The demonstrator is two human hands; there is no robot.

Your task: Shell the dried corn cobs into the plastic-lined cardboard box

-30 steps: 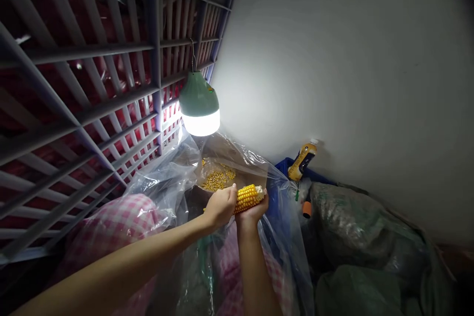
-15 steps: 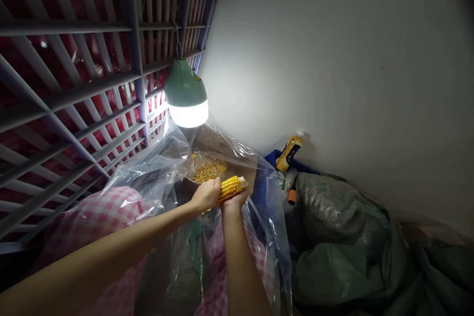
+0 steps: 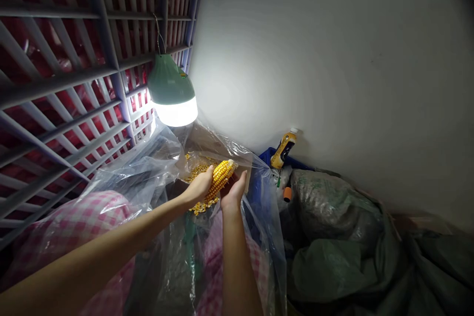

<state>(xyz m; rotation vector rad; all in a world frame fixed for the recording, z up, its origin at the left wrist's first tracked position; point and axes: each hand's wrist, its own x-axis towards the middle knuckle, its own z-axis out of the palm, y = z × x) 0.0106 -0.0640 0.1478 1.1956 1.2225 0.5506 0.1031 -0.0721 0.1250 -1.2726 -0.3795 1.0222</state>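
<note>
Yellow in the light of a hanging lamp (image 3: 172,90), the corn cob (image 3: 222,176) tilts above loose kernels (image 3: 201,207) and clear plastic sheeting (image 3: 146,177), its pale tip upward. The left hand (image 3: 200,186) is wrapped round its lower end; the right hand (image 3: 233,192) is spread beside it, fingers partly hidden, so I cannot tell whether they touch.

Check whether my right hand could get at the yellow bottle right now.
Probably yes: the right hand is open and the yellow bottle looks uncovered, though clear plastic lies between them.
</note>
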